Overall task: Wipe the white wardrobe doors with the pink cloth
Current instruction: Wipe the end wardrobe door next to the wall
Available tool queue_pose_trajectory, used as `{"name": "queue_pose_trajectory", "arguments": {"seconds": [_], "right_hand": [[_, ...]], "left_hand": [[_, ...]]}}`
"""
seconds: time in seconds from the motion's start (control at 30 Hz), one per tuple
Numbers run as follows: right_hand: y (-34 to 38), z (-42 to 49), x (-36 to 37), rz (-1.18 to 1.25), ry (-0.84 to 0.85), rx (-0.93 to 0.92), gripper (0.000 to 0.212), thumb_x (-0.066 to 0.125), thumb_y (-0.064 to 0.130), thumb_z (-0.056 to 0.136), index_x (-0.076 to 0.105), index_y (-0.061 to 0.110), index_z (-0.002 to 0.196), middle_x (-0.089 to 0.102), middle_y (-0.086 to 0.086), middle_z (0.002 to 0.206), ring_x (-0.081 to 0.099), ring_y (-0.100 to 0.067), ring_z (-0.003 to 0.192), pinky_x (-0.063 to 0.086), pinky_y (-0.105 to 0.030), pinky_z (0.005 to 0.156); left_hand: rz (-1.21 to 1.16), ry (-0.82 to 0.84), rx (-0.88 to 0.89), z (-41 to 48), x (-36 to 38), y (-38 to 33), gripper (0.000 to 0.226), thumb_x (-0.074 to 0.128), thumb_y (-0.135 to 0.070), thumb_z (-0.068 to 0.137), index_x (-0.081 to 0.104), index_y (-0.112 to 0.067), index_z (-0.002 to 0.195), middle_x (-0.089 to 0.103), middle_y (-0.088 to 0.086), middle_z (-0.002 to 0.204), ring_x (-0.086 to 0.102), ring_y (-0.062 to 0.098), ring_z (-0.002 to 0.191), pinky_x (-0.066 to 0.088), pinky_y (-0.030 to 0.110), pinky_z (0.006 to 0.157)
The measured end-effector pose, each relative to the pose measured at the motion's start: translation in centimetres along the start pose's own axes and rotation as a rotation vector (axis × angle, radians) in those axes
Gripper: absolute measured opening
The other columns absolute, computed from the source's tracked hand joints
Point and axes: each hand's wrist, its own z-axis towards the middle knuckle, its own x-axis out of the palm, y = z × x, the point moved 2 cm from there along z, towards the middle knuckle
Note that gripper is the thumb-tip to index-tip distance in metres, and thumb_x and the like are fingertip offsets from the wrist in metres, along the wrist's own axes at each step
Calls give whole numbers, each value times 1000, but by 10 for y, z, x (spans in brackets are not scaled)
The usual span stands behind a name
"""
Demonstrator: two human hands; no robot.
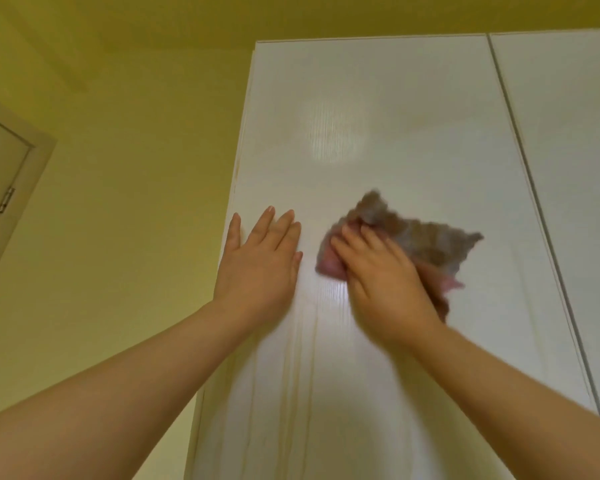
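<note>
The white wardrobe's left door [378, 109] fills the middle of the view, seen from below. My left hand [260, 261] lies flat on it near its left edge, fingers straight and pointing up. To its right, my right hand [381, 275] presses the crumpled pink cloth [426, 244] against the same door. The fingers lie over the cloth, and the hand and cloth are blurred by motion. Cloth sticks out above and to the right of the hand. A second white door [568, 133] begins past a dark vertical gap at the right.
A yellow wall [125, 202] lies left of the wardrobe and a yellow ceiling [291, 15] above it. The corner of a room door frame [18, 157] with a metal hinge [6, 199] shows at the far left.
</note>
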Motion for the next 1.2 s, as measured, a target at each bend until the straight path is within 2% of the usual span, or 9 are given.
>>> {"name": "queue_pose_trajectory", "arguments": {"seconds": [0.13,0.27,0.4,0.47,0.67,0.83,0.93,1.0,1.2], "right_hand": [[-21,0,-16,136,102,-25,46,32,15,98,33,22,144,30,5,150,25,-16,139,-3,-9,106],[-45,39,-21,-48,-53,223,49,26,22,100,19,23,148,16,3,156,10,-15,143,-2,-26,113],[-22,-24,-9,-31,25,67,52,25,27,92,39,19,141,40,0,146,33,-19,136,5,-27,112],[-31,-34,-19,31,110,-25,53,22,33,93,35,24,143,34,6,149,26,-13,138,0,-23,113],[-100,17,-48,-112,56,316,51,20,32,100,10,26,149,5,3,157,1,-15,144,-5,-30,113],[-63,-44,-27,-197,130,109,60,15,42,90,27,23,146,29,0,152,30,-22,138,6,-33,109],[-99,-14,-45,-116,165,128,57,10,44,95,12,28,149,10,6,157,7,-13,143,-14,-27,110],[-112,-2,-47,-135,128,271,54,9,42,97,5,29,149,0,6,157,-3,-12,144,-11,-31,112],[-80,-71,-33,-188,149,263,58,13,42,92,25,23,146,31,0,150,36,-17,134,14,-35,107]], "left_hand": [[32,-23,144,5,-11,-26,53,8,-34,103,-12,-21,150,-17,-6,158,-16,11,144,-19,44,111],[-3,-40,199,23,-15,-49,53,8,-32,103,-13,-19,150,-14,-5,158,-11,10,145,-18,42,112],[-47,-9,179,29,-9,-61,53,7,-34,103,-10,-17,151,-6,-3,160,-6,9,146,-17,40,113],[-33,14,160,27,-8,-70,59,5,-43,100,-6,-17,151,0,-2,160,-3,11,146,-16,43,114],[35,-15,123,31,-14,-84,67,-1,-51,95,10,-20,152,11,2,159,6,16,147,-17,46,114],[-97,-119,68,33,-18,-85,51,10,-38,101,26,-24,148,28,-4,153,14,10,143,-14,39,114],[-160,-169,109,47,-26,-100,49,13,-34,103,20,-23,150,22,-7,155,10,10,145,-12,40,114],[-133,-136,162,52,-23,-112,50,12,-35,103,17,-22,151,16,-5,158,11,11,145,-11,41,115],[-38,-153,169,52,-16,-122,50,12,-36,102,25,-19,148,25,-1,154,20,16,143,-7,42,116]]}}
